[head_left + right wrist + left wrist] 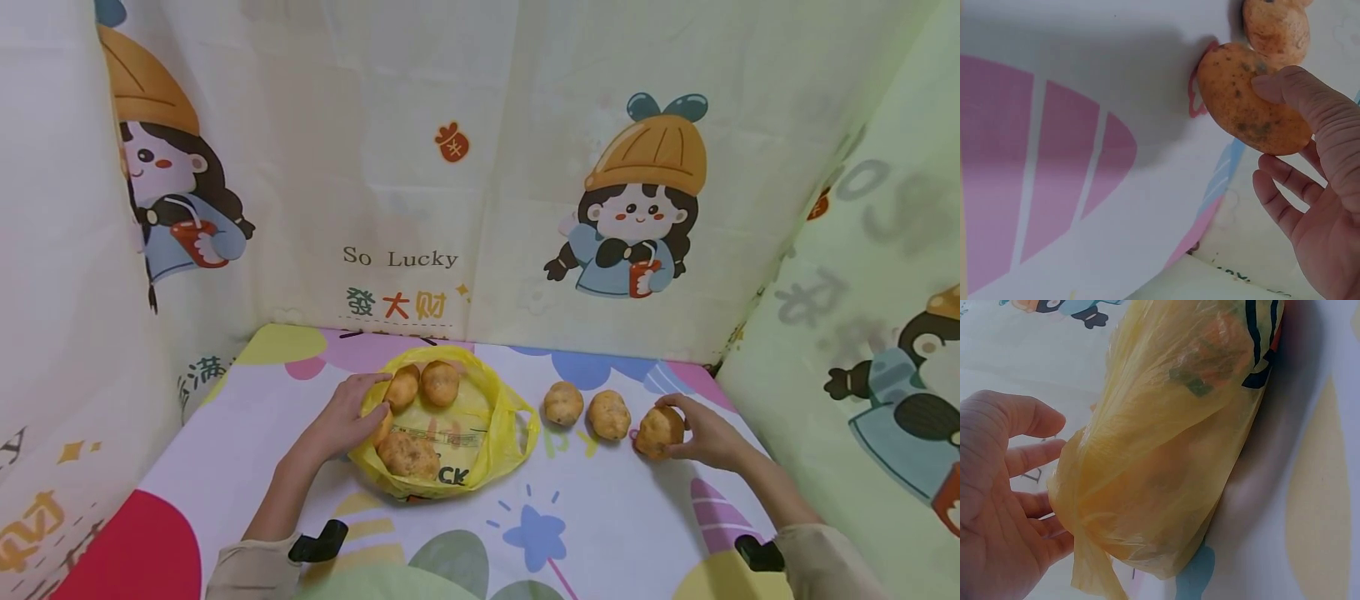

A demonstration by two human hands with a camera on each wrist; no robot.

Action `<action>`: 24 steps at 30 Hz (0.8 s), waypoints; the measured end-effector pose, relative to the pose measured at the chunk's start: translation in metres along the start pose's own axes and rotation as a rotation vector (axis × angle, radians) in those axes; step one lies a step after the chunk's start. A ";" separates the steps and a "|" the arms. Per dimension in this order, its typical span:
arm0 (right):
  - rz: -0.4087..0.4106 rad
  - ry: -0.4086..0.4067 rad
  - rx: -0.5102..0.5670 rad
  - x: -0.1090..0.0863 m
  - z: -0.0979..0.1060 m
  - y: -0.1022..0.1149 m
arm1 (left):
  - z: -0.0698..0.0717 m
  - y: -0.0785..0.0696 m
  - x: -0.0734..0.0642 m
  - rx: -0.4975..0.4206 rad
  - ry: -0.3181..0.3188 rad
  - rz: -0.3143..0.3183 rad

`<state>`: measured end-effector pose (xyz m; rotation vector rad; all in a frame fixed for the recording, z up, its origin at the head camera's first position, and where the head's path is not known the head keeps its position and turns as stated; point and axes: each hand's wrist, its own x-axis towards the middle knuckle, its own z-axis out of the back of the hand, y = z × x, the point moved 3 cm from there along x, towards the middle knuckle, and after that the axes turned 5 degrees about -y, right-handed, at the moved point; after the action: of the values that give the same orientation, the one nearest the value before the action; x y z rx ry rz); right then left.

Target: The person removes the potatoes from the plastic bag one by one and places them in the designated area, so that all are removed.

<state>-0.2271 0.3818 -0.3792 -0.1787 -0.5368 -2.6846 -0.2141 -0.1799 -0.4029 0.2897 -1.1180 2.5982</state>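
Note:
An open yellow plastic bag (480, 367) stands on the table with several potatoes (440, 383) inside. My left hand (351, 421) is at its left rim, fingers extended over the edge; in the left wrist view, the loosely spread fingers touch the bag's side (1166, 462). On the right, my right hand (708, 433) holds a brown potato (658, 433) between thumb and fingers. In the right wrist view, the thumb presses on this dark-spotted potato (1241, 100), while the far fingertips are partly hidden behind it. Two more potatoes, one left (563, 403) and one nearer (609, 415), lie in a row beside it.
A patterned cloth (585, 517) covers the table. Printed curtains hang behind (510, 183), on the left (82, 292) and on the right (825, 292), close around the tabletop. A black wrist mount (318, 543) sits at my left cuff, another (759, 553) at my right.

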 end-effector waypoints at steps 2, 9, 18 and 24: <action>0.013 0.005 0.007 0.002 0.000 -0.001 | 0.000 0.001 0.000 0.000 -0.001 0.002; 0.056 -0.003 0.008 0.003 -0.001 -0.003 | -0.003 0.003 0.001 0.002 0.001 0.000; 0.067 -0.015 -0.071 -0.001 -0.007 -0.008 | -0.004 0.001 0.001 -0.003 0.009 0.009; 0.076 -0.041 -0.097 -0.001 -0.009 -0.011 | -0.003 0.001 0.001 -0.004 0.011 0.018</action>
<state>-0.2306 0.3879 -0.3911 -0.2761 -0.4035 -2.6394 -0.2152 -0.1778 -0.4056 0.2651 -1.1269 2.6103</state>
